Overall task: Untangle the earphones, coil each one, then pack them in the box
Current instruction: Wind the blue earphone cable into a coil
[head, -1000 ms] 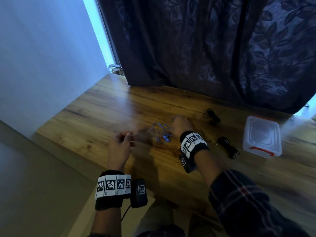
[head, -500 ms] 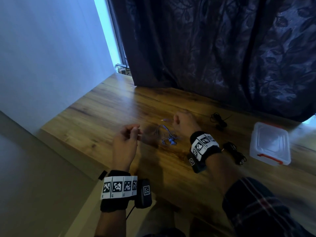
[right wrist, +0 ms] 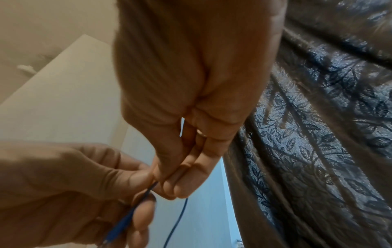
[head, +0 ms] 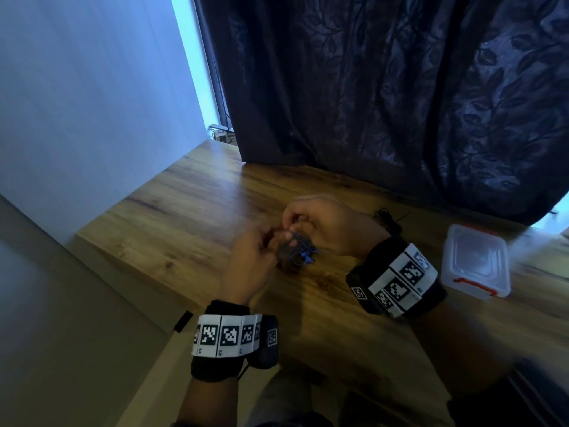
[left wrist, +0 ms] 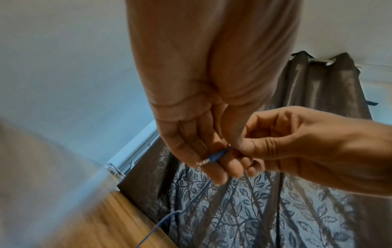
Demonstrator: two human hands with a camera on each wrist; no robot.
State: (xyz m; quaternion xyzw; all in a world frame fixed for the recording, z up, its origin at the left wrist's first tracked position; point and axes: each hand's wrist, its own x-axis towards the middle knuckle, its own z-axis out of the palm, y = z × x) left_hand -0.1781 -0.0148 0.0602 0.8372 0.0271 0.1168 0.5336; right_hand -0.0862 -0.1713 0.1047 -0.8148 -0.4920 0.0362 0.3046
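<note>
Both hands meet over the middle of the wooden table (head: pixel 191 217) on the blue earphones (head: pixel 303 255). My left hand (head: pixel 251 260) pinches the blue plug end (left wrist: pixel 214 157), its metal tip showing below the fingers. My right hand (head: pixel 323 226) pinches the thin blue cable (right wrist: pixel 152 186) just past the plug. The rest of the blue cable hangs down in a small bundle with the earbuds (head: pixel 308 258) under the hands. A clear plastic box (head: pixel 475 261) with red clasps stands at the right. One black coiled earphone (head: pixel 389 218) lies behind my right wrist.
A dark leaf-patterned curtain (head: pixel 400 103) hangs along the table's far edge. A pale wall (head: pixel 92 103) borders the left side. The table's near left edge drops off to the floor beside my left wrist.
My hands have come together: the left moved right with the plug, the right came in and took the cable beside it. The blue bundle now hangs below them.
</note>
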